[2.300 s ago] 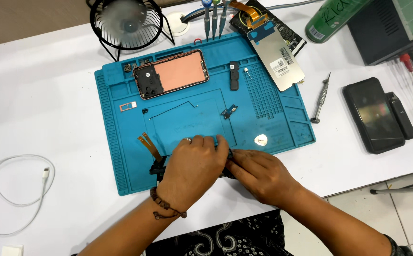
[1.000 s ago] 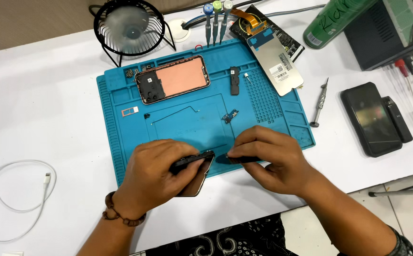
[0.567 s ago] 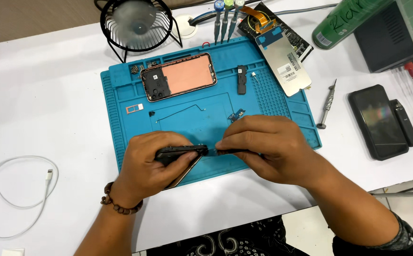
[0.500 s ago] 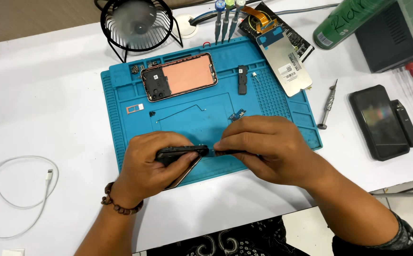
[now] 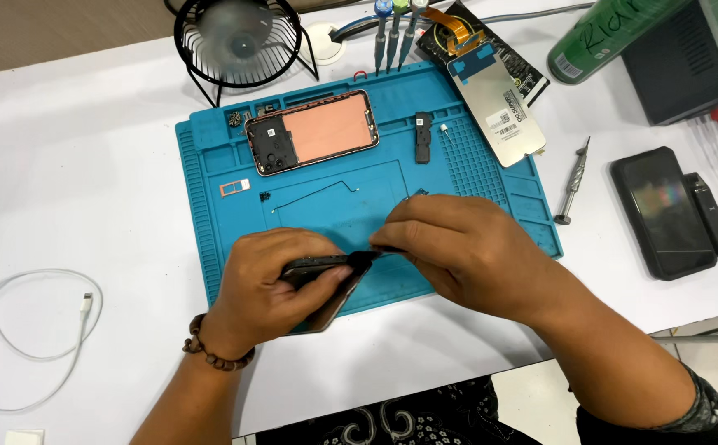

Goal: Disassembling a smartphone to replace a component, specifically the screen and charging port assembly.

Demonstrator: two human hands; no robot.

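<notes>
A dark phone is held tilted on edge over the near part of the blue mat, approx. at the mat's front edge, between both hands. It is gripped by the left hand, fingers curled round its body, thumb on the upper side. The right hand is closed w/ fingertips pinched at the phone's upper end; a thin tool tip seems to be held there (too small to tell for sure). A beaded bracelet is worn on the left wrist.

Further back on the mat an opened phone frame w/ a copper-coloured panel is laid flat, and just right of it a small black part. A small tray piece is seen left of centre.

Off the mat, on the white table: a black fan at the back, screwdrivers upright beside it, a display panel partly over the mat's right rear corner, a green can, a loose screwdriver, a black phone at right, and a white cable at left.
</notes>
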